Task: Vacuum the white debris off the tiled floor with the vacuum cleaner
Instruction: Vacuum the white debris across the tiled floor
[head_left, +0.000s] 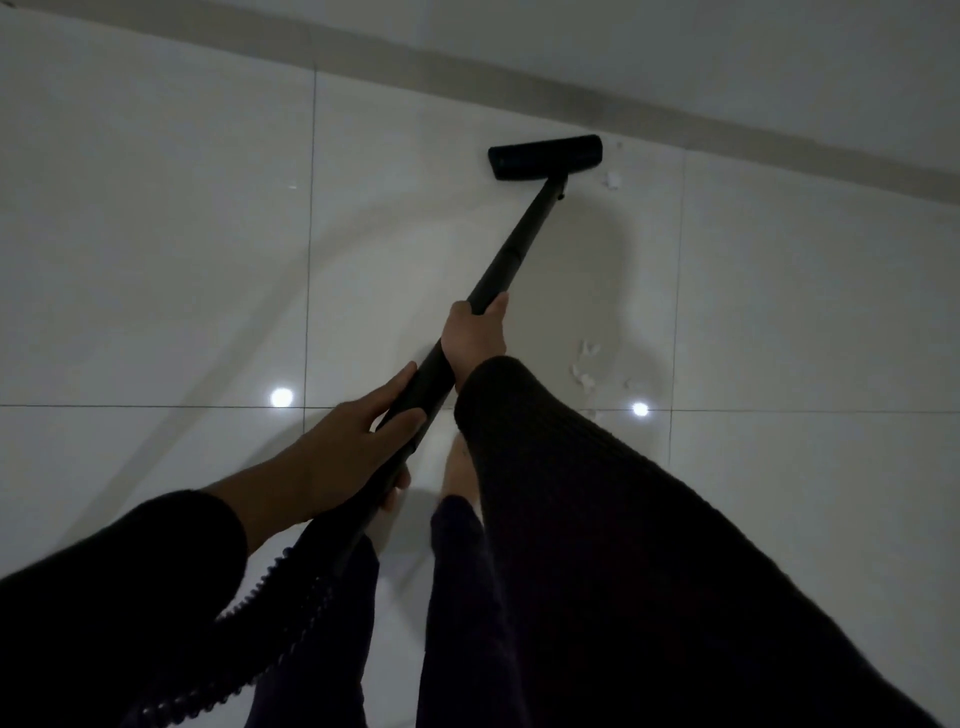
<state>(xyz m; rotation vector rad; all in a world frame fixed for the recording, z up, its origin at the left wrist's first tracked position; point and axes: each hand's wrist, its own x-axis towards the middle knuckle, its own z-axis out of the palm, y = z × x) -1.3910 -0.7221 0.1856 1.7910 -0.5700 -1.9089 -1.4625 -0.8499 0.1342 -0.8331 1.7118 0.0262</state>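
Observation:
A black vacuum wand (519, 244) runs from my hands up to a flat black floor head (544, 157) resting on the pale tiled floor (156, 234) close to the wall. My right hand (475, 332) grips the wand higher up; my left hand (358, 441) grips it lower, near where the ribbed hose (270, 613) joins. White debris scraps (612, 180) lie just right of the floor head. Another cluster of white scraps (584, 366) lies on the floor right of my right hand.
A grey skirting strip (675, 111) and wall run diagonally across the top. My bare feet (457, 467) stand on the tiles below the hands, between dark trouser legs. Two bright light reflections (281, 398) shine on the glossy floor.

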